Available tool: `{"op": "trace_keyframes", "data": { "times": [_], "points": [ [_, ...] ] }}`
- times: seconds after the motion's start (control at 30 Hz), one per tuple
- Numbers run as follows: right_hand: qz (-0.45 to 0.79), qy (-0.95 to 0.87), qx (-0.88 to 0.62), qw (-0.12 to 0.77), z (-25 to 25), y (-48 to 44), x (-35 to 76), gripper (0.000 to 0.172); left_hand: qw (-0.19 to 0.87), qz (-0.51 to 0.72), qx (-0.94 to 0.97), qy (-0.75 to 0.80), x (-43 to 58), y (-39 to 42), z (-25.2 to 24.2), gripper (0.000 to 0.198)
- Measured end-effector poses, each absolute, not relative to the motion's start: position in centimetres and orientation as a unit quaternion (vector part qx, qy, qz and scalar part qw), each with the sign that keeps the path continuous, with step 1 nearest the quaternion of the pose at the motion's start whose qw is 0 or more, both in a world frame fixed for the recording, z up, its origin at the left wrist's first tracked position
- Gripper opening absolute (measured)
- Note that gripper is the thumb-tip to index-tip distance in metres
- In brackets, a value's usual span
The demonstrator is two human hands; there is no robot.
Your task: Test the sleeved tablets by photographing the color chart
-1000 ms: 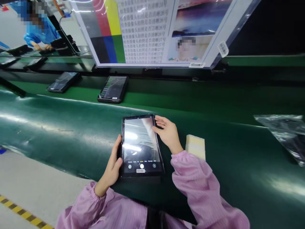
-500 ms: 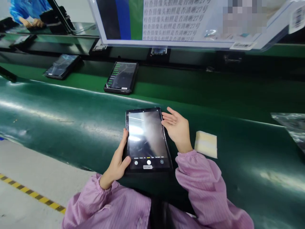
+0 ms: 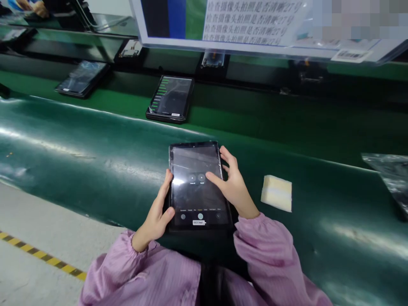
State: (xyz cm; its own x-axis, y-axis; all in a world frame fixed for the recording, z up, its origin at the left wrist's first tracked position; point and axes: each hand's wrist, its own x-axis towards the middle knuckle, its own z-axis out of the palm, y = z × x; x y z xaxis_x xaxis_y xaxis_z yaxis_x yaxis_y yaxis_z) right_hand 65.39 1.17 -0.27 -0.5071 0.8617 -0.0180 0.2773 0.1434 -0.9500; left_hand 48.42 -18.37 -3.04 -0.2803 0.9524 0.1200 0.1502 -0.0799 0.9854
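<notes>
A tablet [image 3: 197, 191] lies in front of me, its screen lit with a camera app's bottom row and two round icons in the middle. My left hand [image 3: 159, 214] grips the tablet's left edge, thumb on the front at the lower left corner and fingers along the side. At the upper right edge, my right hand [image 3: 234, 182] has its fingers curled against the side, while its thumb reaches over the screen beside the right icon. Whether the thumb touches the glass I cannot tell. A cream-coloured sponge block [image 3: 276, 193] lies to the right of my right hand.
Beyond the green bench [image 3: 127, 157], a tablet with green bars [image 3: 170, 98] and another dark tablet [image 3: 83, 78] rest on the green belt. A sign in a plastic sleeve [image 3: 248, 44] hangs above. Clear plastic [image 3: 390, 174] lies far right. A person's hands [image 3: 40, 8] show top left.
My right hand has closed in on the tablet's right edge, its thumb moving over the screen. The screen has darkened and two round icons have appeared. My left hand keeps its grip.
</notes>
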Motion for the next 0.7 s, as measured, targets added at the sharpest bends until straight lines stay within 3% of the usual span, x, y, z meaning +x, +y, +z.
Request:
{"op": "trace_keyframes", "data": {
  "times": [0.17,0.5,0.6,0.7],
  "points": [
    [0.585,-0.673,-0.354,0.282,-1.1,1.8,67.6,0.085,0.365,0.557,0.473,0.576,48.4,-18.5,-3.0,0.075],
    [0.567,-0.693,-0.345,0.281,-1.3,1.5,67.6,0.085,0.354,0.559,0.473,0.582,48.4,-18.5,-3.1,0.072],
    [0.565,-0.678,-0.368,0.292,-0.9,1.4,68.4,0.076,0.355,0.559,0.47,0.584,48.5,-18.6,-3.4,0.072],
    [0.484,-0.709,-0.43,0.279,-0.5,0.7,69.8,0.058,0.362,0.56,0.466,0.582,48.6,-18.6,-3.4,0.07]
  ]
}}
